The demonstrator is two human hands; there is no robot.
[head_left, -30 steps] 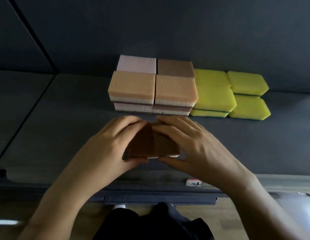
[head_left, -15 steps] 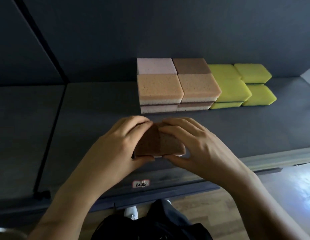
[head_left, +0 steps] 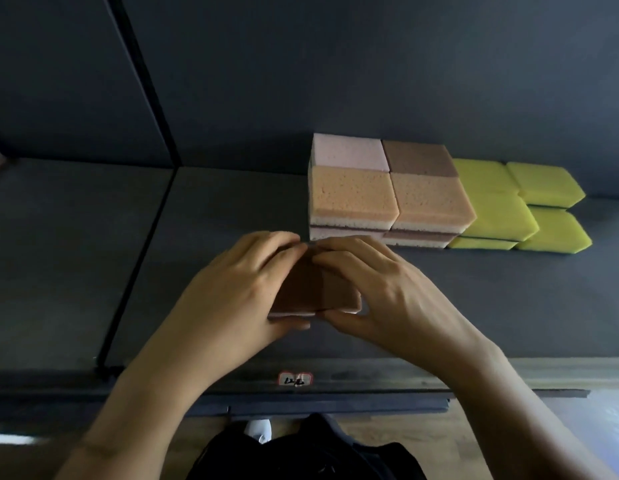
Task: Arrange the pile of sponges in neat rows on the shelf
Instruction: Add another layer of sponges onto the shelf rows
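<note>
Head view: fingers [head_left: 276, 244] of left hand [head_left: 231, 292] and right hand [head_left: 391, 292] clamped on two brown sponges [head_left: 311, 289] held side by side, fingers over the far edge, thumbs on the near edge. Can't tell if the pair touches the shelf [head_left: 214, 209]. Just beyond, far-right: orange-topped stacks [head_left: 353, 192], two across, touching; pink sponge [head_left: 349, 152] and another brown one behind them. Yellow sponges [head_left: 547, 183] butt up on the right. Label [head_left: 295, 379] on shelf's near lip.
</note>
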